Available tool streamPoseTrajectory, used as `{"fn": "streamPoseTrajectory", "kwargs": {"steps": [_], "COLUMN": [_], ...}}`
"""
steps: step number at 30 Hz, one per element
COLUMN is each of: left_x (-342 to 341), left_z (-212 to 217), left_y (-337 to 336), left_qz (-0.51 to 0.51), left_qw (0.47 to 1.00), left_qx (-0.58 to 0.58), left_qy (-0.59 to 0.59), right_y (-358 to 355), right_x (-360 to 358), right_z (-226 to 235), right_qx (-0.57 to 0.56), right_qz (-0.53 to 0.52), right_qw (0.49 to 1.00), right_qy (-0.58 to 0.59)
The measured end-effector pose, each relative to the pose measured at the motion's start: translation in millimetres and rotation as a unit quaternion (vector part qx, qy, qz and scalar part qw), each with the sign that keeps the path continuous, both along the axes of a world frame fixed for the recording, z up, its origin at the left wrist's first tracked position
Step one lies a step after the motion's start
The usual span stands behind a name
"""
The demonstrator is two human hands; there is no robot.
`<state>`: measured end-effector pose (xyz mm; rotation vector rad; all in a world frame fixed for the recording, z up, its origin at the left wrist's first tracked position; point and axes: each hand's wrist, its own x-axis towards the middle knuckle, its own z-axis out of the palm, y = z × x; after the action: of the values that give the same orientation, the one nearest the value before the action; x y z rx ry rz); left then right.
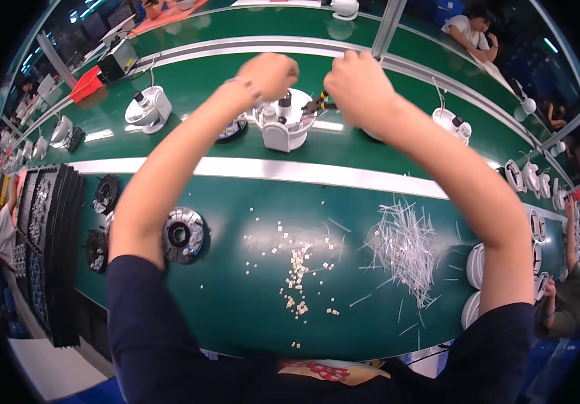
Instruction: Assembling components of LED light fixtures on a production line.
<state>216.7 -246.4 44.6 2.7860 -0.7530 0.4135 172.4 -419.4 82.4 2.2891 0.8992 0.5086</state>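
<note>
Both my arms reach forward over the bench to a white rounded plastic housing (286, 137) that stands upright on the green belt. Inside its open top a dark cylindrical part (284, 103) shows. My left hand (268, 75) is above the housing's left side with fingers curled together; what they pinch, if anything, is too small to make out. To the right, my right hand (361, 84) is closed around a pair of pliers (315, 104) with yellow and black handles. The dark jaws of the pliers point left, over the housing's rim.
Loose white cable ties (404, 252) and small cream connectors (297, 269) lie on the green table. A round black part (183, 235) is at left, near stacked black trays (51, 236). Other white housings (148, 110) stand along the belt. A co-worker (475, 34) sits across.
</note>
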Motion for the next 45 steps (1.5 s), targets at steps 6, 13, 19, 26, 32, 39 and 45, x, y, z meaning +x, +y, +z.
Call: {"fn": "streamPoseTrajectory", "kwargs": {"steps": [6, 13, 19, 26, 32, 39, 45], "left_x": [78.0, 75.2, 64.1, 62.1, 61.0, 61.2, 58.8], "left_z": [-33.9, -31.1, -25.0, -25.3, -25.4, -23.3, -21.8], "left_y": [-76.2, -78.7, -76.7, -88.7, -102.3, -118.5, -128.8], "left_qz": [0.157, 0.072, 0.044, 0.025, 0.019, 0.002, -0.023], "left_qw": [0.933, 0.977, 0.987, 0.989, 0.989, 0.989, 0.99], "left_qx": [0.18, 0.08, 0.032, 0.024, 0.022, 0.013, 0.011], "left_qy": [0.269, 0.183, 0.149, 0.143, 0.145, 0.145, 0.142], "right_y": [-15.4, -35.7, -51.0, -62.9, -69.0, -86.1, -96.7], "right_x": [5.3, 23.3, 36.7, 34.8, 33.0, 30.2, 31.5], "right_z": [-20.2, -21.0, -30.6, -30.3, -27.5, -22.2, -25.7], "right_qx": [0.0, 0.016, 0.085, 0.09, 0.077, 0.083, 0.082], "right_qz": [-0.07, -0.129, -0.152, -0.164, -0.198, -0.199, -0.202], "right_qw": [0.998, 0.987, 0.977, 0.973, 0.964, 0.962, 0.965], "right_qy": [0.0, 0.093, 0.126, 0.135, 0.158, 0.165, 0.148]}}
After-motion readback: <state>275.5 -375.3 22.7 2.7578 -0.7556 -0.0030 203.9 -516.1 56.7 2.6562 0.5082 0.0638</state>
